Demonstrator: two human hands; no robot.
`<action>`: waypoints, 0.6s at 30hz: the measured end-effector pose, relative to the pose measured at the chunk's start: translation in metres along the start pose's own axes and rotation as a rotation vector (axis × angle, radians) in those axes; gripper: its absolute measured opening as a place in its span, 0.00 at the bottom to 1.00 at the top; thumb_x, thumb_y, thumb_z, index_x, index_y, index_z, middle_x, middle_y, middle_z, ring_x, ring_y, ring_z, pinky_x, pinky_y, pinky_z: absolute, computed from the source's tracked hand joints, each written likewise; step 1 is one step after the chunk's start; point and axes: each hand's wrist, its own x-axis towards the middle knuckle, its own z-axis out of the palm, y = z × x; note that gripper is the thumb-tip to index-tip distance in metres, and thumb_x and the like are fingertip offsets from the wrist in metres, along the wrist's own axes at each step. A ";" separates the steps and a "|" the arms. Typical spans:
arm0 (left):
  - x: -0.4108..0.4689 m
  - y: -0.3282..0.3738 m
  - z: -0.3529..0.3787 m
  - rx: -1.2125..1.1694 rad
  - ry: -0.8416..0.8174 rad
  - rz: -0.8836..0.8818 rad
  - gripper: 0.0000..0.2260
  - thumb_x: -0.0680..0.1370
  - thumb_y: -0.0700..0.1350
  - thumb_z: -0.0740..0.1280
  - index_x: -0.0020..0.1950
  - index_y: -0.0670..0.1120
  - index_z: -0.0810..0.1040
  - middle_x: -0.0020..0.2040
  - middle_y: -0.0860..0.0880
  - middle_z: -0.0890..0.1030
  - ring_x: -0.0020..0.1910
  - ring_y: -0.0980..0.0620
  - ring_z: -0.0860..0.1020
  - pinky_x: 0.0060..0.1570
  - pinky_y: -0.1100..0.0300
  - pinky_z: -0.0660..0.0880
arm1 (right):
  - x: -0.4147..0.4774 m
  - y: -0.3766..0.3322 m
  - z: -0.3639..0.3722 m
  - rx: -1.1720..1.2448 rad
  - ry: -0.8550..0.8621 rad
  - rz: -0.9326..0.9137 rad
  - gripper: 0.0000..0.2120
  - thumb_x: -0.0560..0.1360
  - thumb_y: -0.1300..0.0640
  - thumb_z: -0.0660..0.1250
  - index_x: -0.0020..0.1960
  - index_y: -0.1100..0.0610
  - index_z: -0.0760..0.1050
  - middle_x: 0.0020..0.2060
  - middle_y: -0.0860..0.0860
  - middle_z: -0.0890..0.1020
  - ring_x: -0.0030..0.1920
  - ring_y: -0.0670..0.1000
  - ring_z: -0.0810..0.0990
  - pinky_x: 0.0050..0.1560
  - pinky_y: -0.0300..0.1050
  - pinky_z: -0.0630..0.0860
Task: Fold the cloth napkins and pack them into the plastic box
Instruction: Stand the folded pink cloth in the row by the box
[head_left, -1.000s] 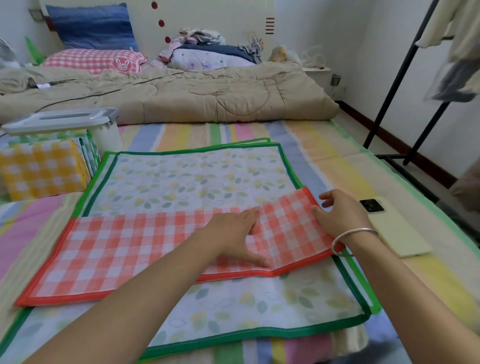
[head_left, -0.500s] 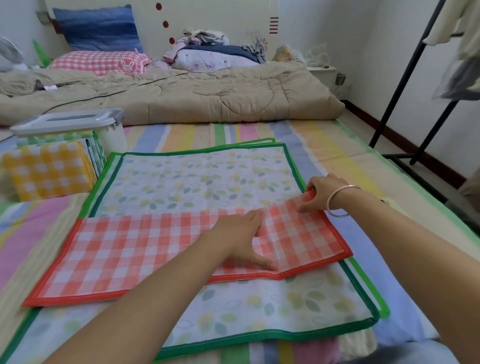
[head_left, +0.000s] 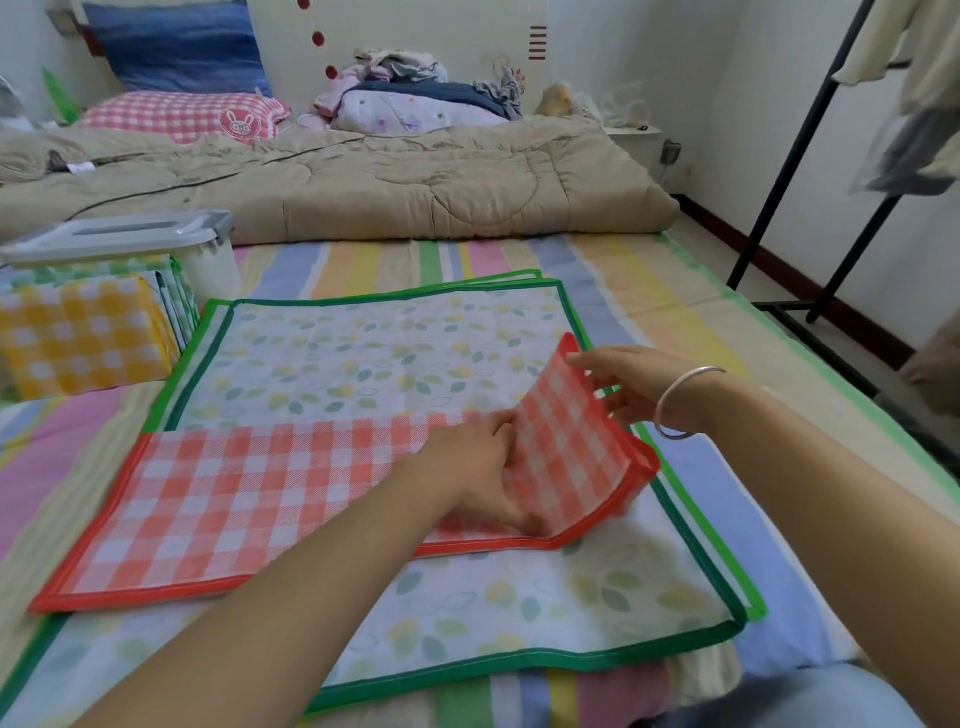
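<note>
Under flat left fingers (head_left: 497, 493), red napkin (head_left: 260, 493), raised end pinched by right fingers (head_left: 597, 364)

one view only, worn on the person's head. it looks forward and down along the bed (head_left: 649, 291), close over the left hand (head_left: 467, 467) and right hand (head_left: 628, 384) at the napkin (head_left: 234, 499). the wide view reaches the pillows (head_left: 176, 47) at the far end and a rack (head_left: 810, 145) at right.
</note>
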 end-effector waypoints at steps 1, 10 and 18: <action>0.000 0.000 0.001 0.026 0.003 -0.003 0.55 0.63 0.78 0.66 0.80 0.47 0.56 0.81 0.53 0.54 0.71 0.48 0.69 0.66 0.50 0.71 | 0.000 -0.003 0.006 0.060 -0.028 -0.016 0.14 0.78 0.49 0.66 0.55 0.60 0.75 0.38 0.54 0.78 0.29 0.51 0.76 0.28 0.41 0.74; -0.033 -0.019 0.022 -0.642 0.102 -0.197 0.23 0.77 0.43 0.71 0.70 0.46 0.69 0.66 0.47 0.75 0.65 0.49 0.74 0.59 0.66 0.69 | 0.008 0.022 0.064 0.019 0.182 -0.420 0.15 0.77 0.71 0.61 0.48 0.54 0.79 0.46 0.49 0.84 0.49 0.49 0.82 0.53 0.42 0.78; -0.062 -0.043 0.022 -1.737 0.490 -0.592 0.16 0.83 0.44 0.55 0.52 0.45 0.83 0.42 0.49 0.86 0.36 0.54 0.82 0.35 0.60 0.77 | 0.004 0.047 0.110 0.138 0.210 -0.290 0.17 0.83 0.54 0.56 0.71 0.47 0.69 0.71 0.44 0.70 0.69 0.42 0.69 0.67 0.36 0.64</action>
